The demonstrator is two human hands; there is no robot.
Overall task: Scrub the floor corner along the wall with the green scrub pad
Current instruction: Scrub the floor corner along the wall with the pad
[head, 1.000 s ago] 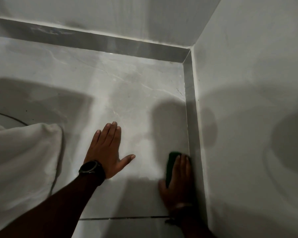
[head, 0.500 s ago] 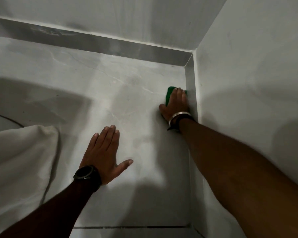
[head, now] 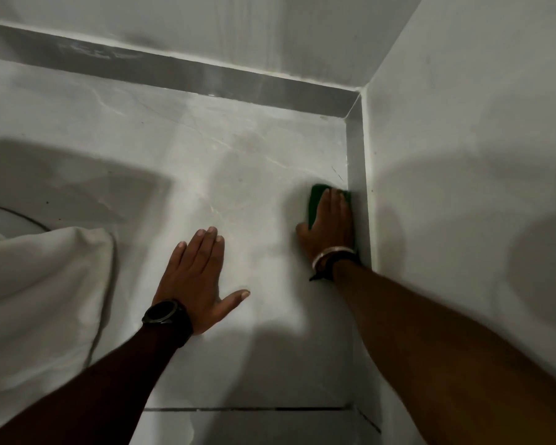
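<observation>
The green scrub pad [head: 315, 200] lies flat on the pale marble floor [head: 231, 155], tight against the grey skirting of the right wall [head: 355, 162]. My right hand [head: 329, 228] presses down on the pad, covering most of it; only its far and left edges show. My left hand [head: 195, 277], with a black watch on the wrist, rests flat on the floor with fingers spread, holding nothing, left of the pad. The floor corner [head: 350, 114] where the two walls meet is farther ahead of the pad.
A white cloth [head: 42, 300] lies bunched on the floor at the left. White walls rise at the back [head: 238, 30] and right [head: 463, 155], each with a grey skirting strip. A tile joint [head: 247, 408] crosses the floor near me.
My right hand with the pad pushed forward along the right wall toward the corner, then drew partway back toward me. My left hand stayed planted on the floor.
</observation>
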